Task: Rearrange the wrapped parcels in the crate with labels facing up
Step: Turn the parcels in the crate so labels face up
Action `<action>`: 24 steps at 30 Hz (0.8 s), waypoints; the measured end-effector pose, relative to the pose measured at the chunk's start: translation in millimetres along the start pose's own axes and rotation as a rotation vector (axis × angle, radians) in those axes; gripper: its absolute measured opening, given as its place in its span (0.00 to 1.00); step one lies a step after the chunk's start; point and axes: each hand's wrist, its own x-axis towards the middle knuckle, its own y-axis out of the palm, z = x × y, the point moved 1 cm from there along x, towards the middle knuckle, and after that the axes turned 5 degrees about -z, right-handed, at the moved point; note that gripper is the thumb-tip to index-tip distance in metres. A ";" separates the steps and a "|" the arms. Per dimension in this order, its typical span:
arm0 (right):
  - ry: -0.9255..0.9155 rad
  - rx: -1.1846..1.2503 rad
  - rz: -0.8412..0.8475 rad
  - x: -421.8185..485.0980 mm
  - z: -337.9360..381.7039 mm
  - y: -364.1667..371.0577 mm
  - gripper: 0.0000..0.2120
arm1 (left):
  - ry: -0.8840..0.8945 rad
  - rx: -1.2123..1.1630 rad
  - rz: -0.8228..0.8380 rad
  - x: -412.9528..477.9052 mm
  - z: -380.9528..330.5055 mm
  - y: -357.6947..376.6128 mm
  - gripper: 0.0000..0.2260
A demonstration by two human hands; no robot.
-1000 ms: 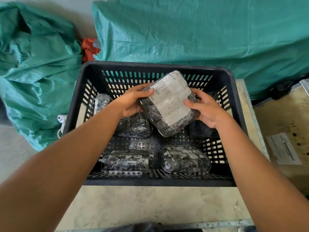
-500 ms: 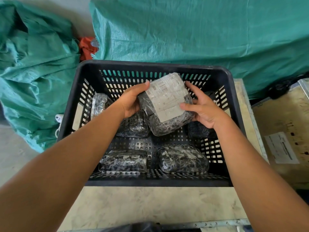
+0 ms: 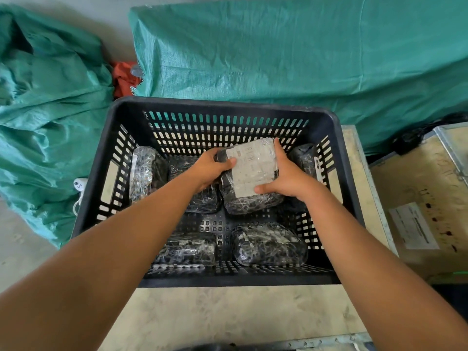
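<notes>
1. While gripped from both sides, labelled parcel (image 3: 249, 178) sits low in the far middle of the black crate (image 3: 339, 158), white label facing up.
2. Left hand (image 3: 211, 171) wrapped around its left edge, thumb pressing onto the label corner, fingers curled behind.
3. Right hand (image 3: 286, 177) clamped on its right edge, fingers along the far side, thumb across the near edge of the label.
4. Touching a dark wrapped parcel (image 3: 202, 198) just to its left; another parcel (image 3: 144, 168) stands tilted against the left wall.
5. Two more parcels lie side by side along the near wall: near-left parcel (image 3: 187, 249) and near-right parcel (image 3: 268, 245).
6. A further dark parcel (image 3: 304, 155) tucked in the far right corner.
7. Green tarpaulin (image 3: 278, 54) behind the crate.
</notes>
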 end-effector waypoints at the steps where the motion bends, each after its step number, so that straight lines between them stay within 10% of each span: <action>1: 0.011 -0.009 -0.034 2.8 1.8 1.9 0.72 | 0.048 0.112 -0.077 3.9 1.5 4.4 0.29; 6: 0.117 -0.139 -0.114 17.2 7.1 16.9 0.73 | 0.181 0.344 -0.291 12.9 7.4 12.5 0.34; 24: 0.197 -0.506 0.004 30.8 -9.3 58.3 0.67 | 0.341 1.226 0.181 7.8 56.1 28.6 0.60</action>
